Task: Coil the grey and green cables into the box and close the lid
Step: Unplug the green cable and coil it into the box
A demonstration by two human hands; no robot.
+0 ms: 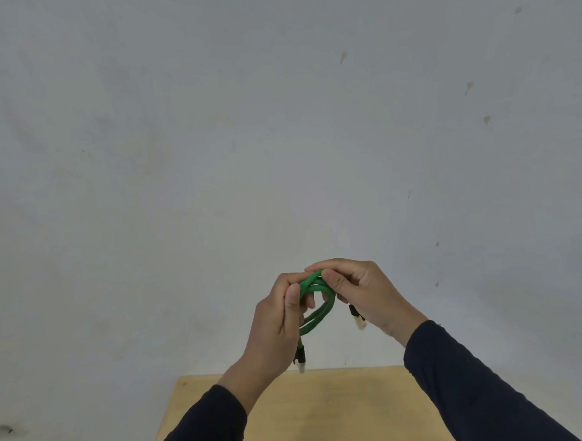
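Note:
A green cable (316, 315) is bunched into small loops in the air above the far edge of a wooden table (326, 410). My left hand (278, 322) grips the loops from the left, thumb up against them. My right hand (360, 291) pinches the top of the loops from the right. One black plug with a pale tip (300, 359) hangs below my left hand. The other plug (357, 318) dangles under my right palm. The grey cable and the box are out of view.
A plain pale wall (277, 120) with a few small marks fills most of the view behind my hands. Only the far part of the light wooden tabletop shows between my dark sleeves.

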